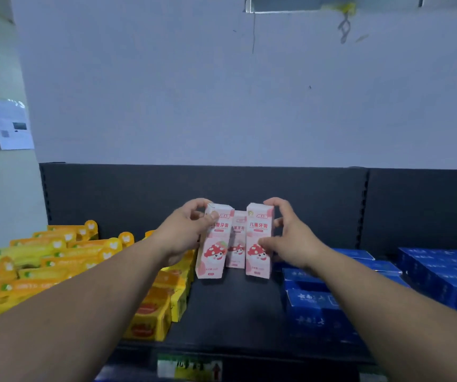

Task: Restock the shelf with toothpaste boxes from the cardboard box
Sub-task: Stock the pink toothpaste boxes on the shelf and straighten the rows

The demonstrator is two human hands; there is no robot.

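Left hand pinches the left box near its top, thumb on the front. The box leans, its foot apparently on the shelf. Right hand curls round the right box, which is upright, with fingers at the top edge and thumb lower on the face.

We judge them light, thin card, easily crushed: hold the narrow sides, gently. Tall, pink, a cartoon mushroom on the front.

Middle box stands behind, between them. Yellow packs left, blue boxes right.

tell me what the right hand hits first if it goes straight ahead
Probably the black back panel behind the right hand and its pink toothpaste box; nothing else shows between, but depth is unclear.
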